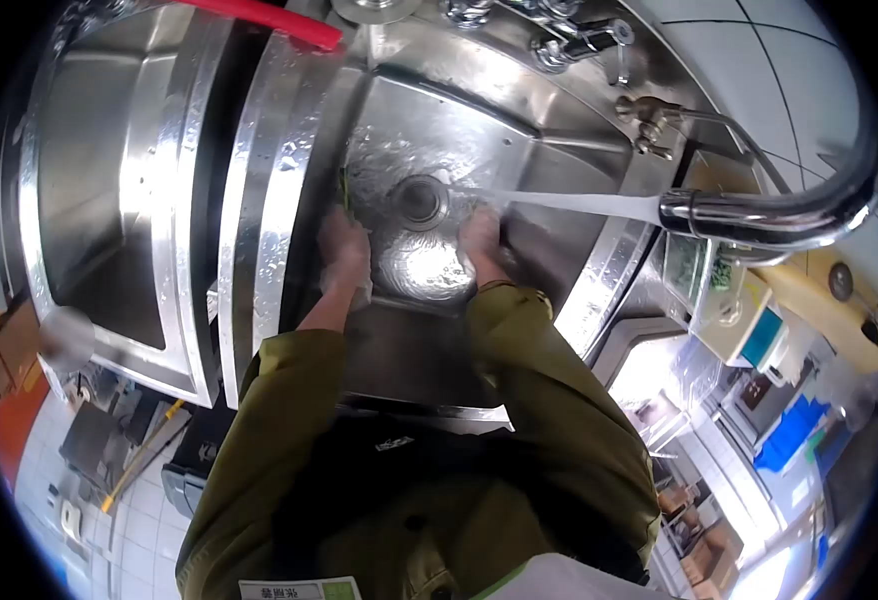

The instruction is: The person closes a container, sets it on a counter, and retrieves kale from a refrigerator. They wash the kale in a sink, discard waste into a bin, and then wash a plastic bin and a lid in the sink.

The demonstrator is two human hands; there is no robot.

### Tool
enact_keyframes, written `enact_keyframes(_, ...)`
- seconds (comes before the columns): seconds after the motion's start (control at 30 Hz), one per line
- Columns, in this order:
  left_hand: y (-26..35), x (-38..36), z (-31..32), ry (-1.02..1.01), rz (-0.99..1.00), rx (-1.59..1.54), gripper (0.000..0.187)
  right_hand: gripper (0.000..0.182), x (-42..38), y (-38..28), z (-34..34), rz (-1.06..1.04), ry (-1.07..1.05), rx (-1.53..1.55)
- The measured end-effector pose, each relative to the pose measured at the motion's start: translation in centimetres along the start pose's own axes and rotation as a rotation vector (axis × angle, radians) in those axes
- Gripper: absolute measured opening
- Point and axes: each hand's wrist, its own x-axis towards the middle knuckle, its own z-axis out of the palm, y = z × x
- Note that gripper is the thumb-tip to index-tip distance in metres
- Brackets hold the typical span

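Both hands down in steel sink (pixel 459 130) beside drain (pixel 420 200), left hand (pixel 345 243) grip closed on green scrub pad (pixel 346 190), right hand (pixel 482 235) flat, grip unclear, under water stream (pixel 569 203) from faucet (pixel 759 210) beyond.

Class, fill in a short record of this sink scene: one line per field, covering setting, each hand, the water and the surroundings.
setting: steel sink, wet, with round drain in the middle
left hand: down in the basin, left of the drain, on something greenish; grip unclear
right hand: down in the basin, right of the drain, under the water stream
water: stream running from curved steel faucet
clothing: olive sleeves
beside: second steel basin to the left; red hose above
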Motion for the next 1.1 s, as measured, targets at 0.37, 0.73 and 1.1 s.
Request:
enact_keyframes(0.37, -8.7, 0.1, 6.7, -0.141, 0.139, 0.052, 0.024, 0.018, 4.3, -13.8, -25.3, -0.489, 0.355, 0.645)
enact_keyframes(0.73, -3.9, 4.9, 5.4, -0.343, -0.079, -0.209, 0.033, 0.037, 12.6, -10.8, -27.6, -0.355, 0.410, 0.371)
enact_keyframes(1.1, 2.1, -9.3, -8.3, -0.817, -0.324, -1.290, 0.034, 0.018, -15.7, -16.0, -15.4, -0.350, -0.547, 0.338)
